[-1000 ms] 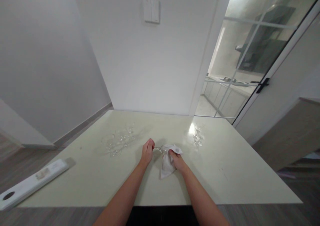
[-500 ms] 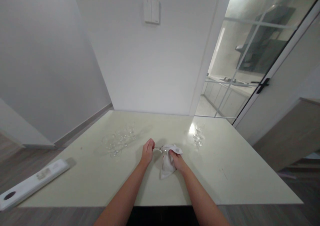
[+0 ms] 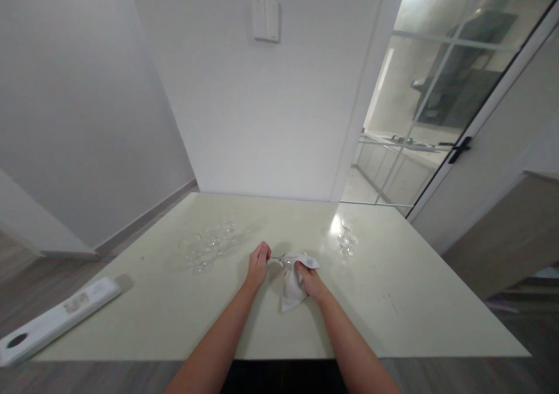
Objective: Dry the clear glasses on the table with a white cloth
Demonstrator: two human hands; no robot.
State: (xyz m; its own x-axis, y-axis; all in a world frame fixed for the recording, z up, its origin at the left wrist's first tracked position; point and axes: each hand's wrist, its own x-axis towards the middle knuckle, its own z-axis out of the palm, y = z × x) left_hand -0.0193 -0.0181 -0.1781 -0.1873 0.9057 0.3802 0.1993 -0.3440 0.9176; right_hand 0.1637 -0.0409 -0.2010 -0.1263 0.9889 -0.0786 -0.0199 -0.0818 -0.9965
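Note:
My left hand (image 3: 257,263) is closed in a pinch on the stem of a clear wine glass (image 3: 279,259) held sideways over the pale table (image 3: 393,301). My right hand (image 3: 309,280) is closed on a white cloth (image 3: 292,283) that wraps the bowl of that glass; the bowl is hidden in the cloth. Both hands hover over the middle of the table.
Several clear glasses (image 3: 205,245) stand in a group to the left, and one or two more glasses (image 3: 346,240) to the right. A long white box (image 3: 56,318) lies past the table's left edge. A white wall is behind; a glass door (image 3: 437,103) is at right.

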